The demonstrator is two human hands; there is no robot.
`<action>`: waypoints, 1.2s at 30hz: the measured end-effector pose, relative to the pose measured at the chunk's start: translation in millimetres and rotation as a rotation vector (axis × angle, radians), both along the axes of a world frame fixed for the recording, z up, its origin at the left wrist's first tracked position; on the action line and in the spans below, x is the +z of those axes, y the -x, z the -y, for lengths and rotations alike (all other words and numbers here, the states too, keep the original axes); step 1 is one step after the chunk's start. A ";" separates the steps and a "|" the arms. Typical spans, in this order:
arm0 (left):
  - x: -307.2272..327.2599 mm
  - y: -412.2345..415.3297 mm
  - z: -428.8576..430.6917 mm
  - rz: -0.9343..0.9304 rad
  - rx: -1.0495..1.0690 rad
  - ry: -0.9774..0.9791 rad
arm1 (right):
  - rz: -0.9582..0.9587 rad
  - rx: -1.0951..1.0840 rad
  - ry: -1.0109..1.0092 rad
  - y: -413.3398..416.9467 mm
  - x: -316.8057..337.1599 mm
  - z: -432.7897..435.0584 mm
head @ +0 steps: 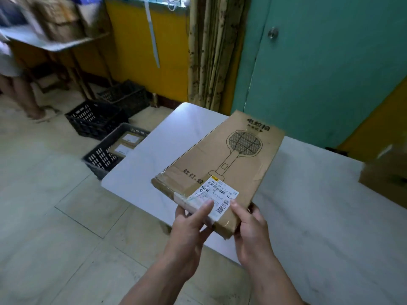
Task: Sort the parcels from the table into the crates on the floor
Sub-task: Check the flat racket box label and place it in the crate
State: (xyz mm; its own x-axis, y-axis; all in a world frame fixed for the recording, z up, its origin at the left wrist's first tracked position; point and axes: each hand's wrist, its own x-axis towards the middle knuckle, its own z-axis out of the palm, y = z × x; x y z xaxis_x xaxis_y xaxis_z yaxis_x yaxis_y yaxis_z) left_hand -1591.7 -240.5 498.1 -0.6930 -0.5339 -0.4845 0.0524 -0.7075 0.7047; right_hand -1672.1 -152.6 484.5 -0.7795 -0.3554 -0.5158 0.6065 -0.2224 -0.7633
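A long flat cardboard parcel [222, 159] with a drawing of a racket and a white shipping label hangs tilted above the white table [319, 208]. My left hand [189, 230] grips its near end from the left, thumb on the label. My right hand [251, 230] holds the same end from the right. Three black crates stand on the floor left of the table: the nearest crate [99, 159] holds a few labelled parcels, the middle crate [92, 119] and the far crate [127, 95] lie beyond it.
Another cardboard box [387, 172] sits at the table's right edge. A second table [50, 40] piled with boxes stands at the back left, with a person's legs [24, 93] beside it. Yellow wall, curtain and green door lie behind.
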 end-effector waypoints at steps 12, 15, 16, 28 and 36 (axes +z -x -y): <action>-19.5 -92.4 192.5 0.085 0.052 -0.033 | 0.049 0.020 0.026 -46.1 -10.7 173.5; -27.4 -98.4 228.6 0.109 0.100 -0.084 | 0.051 0.043 0.005 -44.7 -19.8 218.6; -32.4 -99.9 248.6 0.122 0.129 -0.087 | 0.054 0.064 -0.002 -45.2 -24.6 241.4; -72.7 -75.9 463.3 0.313 0.226 -0.006 | 0.091 0.166 -0.113 -11.4 -76.6 479.6; -88.2 -66.8 580.8 0.335 0.223 -0.139 | 0.098 0.201 -0.199 -1.5 -95.1 593.8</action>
